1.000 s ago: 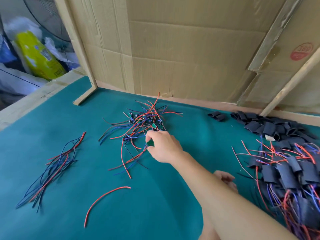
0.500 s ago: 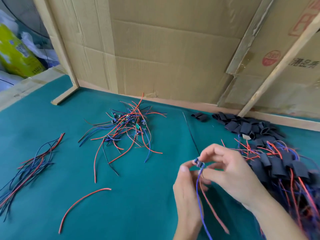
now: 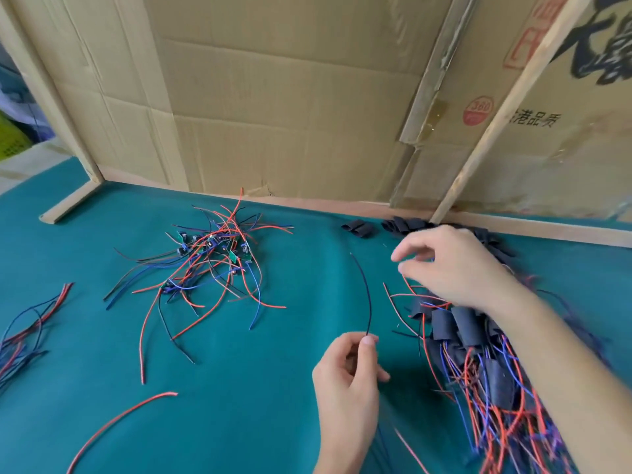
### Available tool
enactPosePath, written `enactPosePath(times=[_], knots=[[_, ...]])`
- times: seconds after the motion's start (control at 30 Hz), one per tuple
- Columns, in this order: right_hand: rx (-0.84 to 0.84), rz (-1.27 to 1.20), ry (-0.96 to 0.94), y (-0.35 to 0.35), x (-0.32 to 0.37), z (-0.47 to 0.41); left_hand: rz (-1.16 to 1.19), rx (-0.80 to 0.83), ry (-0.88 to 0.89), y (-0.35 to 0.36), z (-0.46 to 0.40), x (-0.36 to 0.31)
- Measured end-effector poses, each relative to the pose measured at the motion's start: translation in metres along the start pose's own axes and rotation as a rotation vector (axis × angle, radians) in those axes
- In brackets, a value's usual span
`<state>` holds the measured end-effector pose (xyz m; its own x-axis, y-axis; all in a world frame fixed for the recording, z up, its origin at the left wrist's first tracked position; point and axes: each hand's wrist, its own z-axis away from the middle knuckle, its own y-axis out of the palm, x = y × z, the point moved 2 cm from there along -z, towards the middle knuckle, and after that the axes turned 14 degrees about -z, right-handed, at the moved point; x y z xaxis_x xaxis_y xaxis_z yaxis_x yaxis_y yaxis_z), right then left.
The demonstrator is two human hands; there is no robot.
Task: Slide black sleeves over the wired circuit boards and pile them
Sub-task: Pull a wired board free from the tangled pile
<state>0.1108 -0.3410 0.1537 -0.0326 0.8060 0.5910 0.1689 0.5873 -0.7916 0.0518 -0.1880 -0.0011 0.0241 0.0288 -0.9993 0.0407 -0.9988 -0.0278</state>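
left hand (image 3: pixel 345 378) is pinching a wired board by its dark wire (image 3: pixel 363 292), right hand (image 3: pixel 455 265) hangs loose-fingered and empty over the loose black sleeves (image 3: pixel 403 225) just behind the finished pile (image 3: pixel 478 354), so I'd pick one sleeve only.

Left hand (image 3: pixel 347 371) pinches upward; right hand (image 3: pixel 455 265) reaches forward, fingers curled.

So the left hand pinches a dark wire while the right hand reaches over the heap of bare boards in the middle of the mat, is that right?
Not quite. The head view shows the left hand pinching the dark wire, but the right hand reaches toward the loose black sleeves at the far right of the teal mat. The bare boards' heap lies untouched.
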Motion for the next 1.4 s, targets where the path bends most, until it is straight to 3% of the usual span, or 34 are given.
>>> enactPosePath(times=[0.1, 0.2, 0.3, 0.57, 0.73, 0.83, 0.9, 1.0, 1.17, 1.4], knots=[[-0.043, 0.11, 0.143, -0.018, -0.021, -0.06, -0.022, -0.009, -0.005, -0.001, 0.0, 0.0], [0.125, 0.301, 0.396, -0.014, -0.062, -0.101, -0.055, -0.011, -0.015, -0.001, -0.001, 0.001], [0.279, 0.377, 0.532, -0.003, -0.093, -0.107, -0.079, -0.023, -0.003, 0.0, -0.002, 0.001], [0.014, 0.224, 0.597, 0.005, -0.13, -0.111, -0.106, -0.008, 0.023, 0.0, -0.001, 0.003], [-0.279, 0.175, 0.558, -0.003, -0.131, -0.116, -0.107, -0.007, 0.042, 0.001, -0.001, 0.002], [-0.315, 0.103, 0.456, -0.011, -0.104, -0.112, -0.091, -0.019, 0.04, 0.0, 0.0, 0.003], [-0.282, -0.076, 0.312, -0.01, -0.073, -0.094, -0.079, -0.032, 0.035, 0.0, 0.0, 0.003], [-0.091, -0.402, 0.13, 0.013, -0.027, -0.034, -0.029, -0.041, 0.01, 0.0, -0.001, 0.001], [0.167, -0.513, 0.036, 0.056, -0.003, 0.05, -0.059, -0.032, 0.065, 0.0, -0.001, 0.001], [0.189, -0.705, 0.019, 0.059, -0.006, 0.075, -0.073, 0.014, 0.105, -0.002, 0.002, -0.001]])
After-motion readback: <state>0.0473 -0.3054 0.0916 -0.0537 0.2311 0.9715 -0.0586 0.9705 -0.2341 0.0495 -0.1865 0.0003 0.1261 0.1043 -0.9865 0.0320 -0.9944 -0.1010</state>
